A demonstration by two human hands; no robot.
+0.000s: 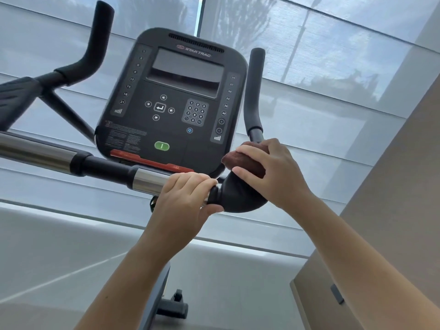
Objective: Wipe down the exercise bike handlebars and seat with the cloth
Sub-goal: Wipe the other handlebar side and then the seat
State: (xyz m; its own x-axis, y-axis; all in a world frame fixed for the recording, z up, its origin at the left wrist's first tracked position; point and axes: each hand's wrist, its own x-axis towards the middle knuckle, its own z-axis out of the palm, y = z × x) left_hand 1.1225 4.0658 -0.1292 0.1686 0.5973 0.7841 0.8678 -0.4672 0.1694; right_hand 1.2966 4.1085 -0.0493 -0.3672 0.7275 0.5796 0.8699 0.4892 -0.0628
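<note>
One brown cloth, nubby and bunched into a soft wad, sits at the right end of the handlebars. It is pressed onto the top of the black padded bend, just below the upright right grip. Your right hand has it: fingers curled over the wad and thumb lying under it against the padding, so the hand is closed firmly round the cloth. Your left hand wraps the crossbar just beside that bend, fingers over the top and thumb underneath, clamped on the polished chrome section. The two hands are near each other but apart. The crossbar runs off to the left as a round tube, alternating shiny metal and matte black sleeve. A second curved foam horn rises at the upper left. Behind the bar stands the console, a rounded-square slab of dark matte plastic. It has a blank grey screen, a number keypad, a green oval button and a red strip along its lower edge. Beyond it hang pale, finely woven window blinds, and a smooth beige wall fills the right side.
</note>
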